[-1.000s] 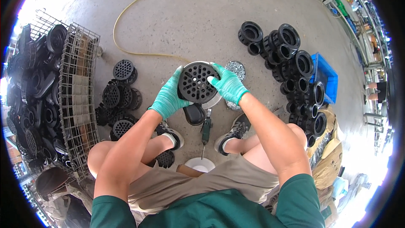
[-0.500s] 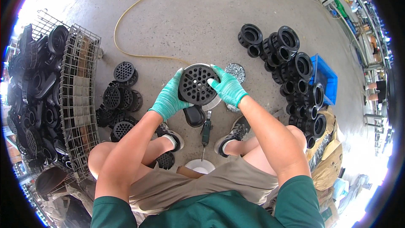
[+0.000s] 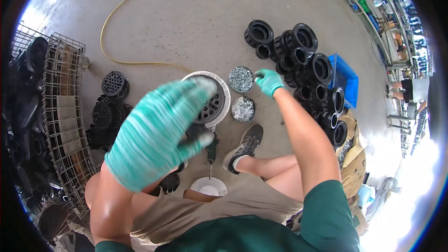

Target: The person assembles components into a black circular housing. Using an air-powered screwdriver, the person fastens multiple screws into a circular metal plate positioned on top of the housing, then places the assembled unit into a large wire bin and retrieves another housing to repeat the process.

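Observation:
My left hand, in a green-striped knit glove, is raised large in front of the camera with its fingers stretched out, a little smeared by motion. Nothing shows in it. Partly hidden behind it, a black round drain grate sits inside a white ring on the floor. My right hand, gloved likewise, has its fingers curled together just right of a round dish of small metal screws; what they hold, if anything, is too small to make out. Below stands a dish of pale washers or nuts.
A green power screwdriver points its bit at a white disc between my feet. Black grates are stacked left, beside a wire cage. Black pipe fittings and a blue crate stand right. A yellow hose crosses the floor.
Both hands have let go of the black grate, which now sits in the white ring. My left hand has risen toward the camera; my right hand has moved right beside the screw dish.

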`<state>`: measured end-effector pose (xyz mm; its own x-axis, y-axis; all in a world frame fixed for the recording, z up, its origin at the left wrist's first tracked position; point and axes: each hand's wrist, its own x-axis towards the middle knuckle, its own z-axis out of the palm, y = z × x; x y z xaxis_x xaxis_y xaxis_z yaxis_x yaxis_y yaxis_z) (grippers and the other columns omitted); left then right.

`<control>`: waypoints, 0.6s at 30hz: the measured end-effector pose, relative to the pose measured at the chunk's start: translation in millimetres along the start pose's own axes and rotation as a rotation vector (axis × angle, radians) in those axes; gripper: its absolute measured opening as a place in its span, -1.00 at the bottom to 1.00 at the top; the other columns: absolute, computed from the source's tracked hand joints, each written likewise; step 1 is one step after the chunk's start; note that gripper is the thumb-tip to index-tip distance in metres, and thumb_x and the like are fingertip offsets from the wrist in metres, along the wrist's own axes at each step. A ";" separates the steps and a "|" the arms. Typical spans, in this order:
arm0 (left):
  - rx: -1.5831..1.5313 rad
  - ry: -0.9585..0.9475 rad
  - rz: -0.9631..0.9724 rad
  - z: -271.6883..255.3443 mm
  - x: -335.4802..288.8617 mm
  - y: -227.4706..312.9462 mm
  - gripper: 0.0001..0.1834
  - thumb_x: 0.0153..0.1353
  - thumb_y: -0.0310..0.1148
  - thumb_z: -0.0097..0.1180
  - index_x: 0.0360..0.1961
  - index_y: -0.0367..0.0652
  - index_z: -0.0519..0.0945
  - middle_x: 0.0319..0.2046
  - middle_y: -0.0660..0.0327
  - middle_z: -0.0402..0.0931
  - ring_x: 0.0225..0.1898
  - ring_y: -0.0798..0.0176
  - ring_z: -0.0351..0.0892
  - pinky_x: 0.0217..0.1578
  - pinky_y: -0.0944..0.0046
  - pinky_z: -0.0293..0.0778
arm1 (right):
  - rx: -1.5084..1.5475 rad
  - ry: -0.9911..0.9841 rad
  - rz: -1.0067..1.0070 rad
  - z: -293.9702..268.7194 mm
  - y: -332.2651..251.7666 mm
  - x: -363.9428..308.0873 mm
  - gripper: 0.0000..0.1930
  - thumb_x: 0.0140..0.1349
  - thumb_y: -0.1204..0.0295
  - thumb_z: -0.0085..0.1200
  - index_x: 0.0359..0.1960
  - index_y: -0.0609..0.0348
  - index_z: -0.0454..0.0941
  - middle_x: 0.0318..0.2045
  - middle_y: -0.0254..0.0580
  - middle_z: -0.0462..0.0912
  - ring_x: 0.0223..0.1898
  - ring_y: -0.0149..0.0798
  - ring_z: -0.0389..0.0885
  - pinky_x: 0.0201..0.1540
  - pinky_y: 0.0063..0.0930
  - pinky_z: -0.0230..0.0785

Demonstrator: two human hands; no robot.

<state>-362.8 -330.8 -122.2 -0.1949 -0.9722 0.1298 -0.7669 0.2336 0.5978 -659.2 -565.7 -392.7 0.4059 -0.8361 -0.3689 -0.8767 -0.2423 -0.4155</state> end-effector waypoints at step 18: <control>0.099 -0.307 -0.109 20.3 5.1 -32.0 -0.30 -0.01 -0.24 0.39 0.20 -0.21 0.52 0.07 0.05 0.59 0.15 -0.07 0.55 0.21 -0.03 0.45 | -0.104 -0.051 0.047 125.4 63.2 67.5 -0.79 0.21 0.44 0.25 -0.12 0.10 0.72 -0.20 -0.02 0.76 -0.18 -0.08 0.73 -0.05 -0.19 0.57</control>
<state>-351.6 -342.9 -156.7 -0.2719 -0.9447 -0.1835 -0.8461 0.1438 0.5132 -654.8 -575.8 -548.2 0.3738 -0.8222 -0.4292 -0.9162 -0.2554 -0.3088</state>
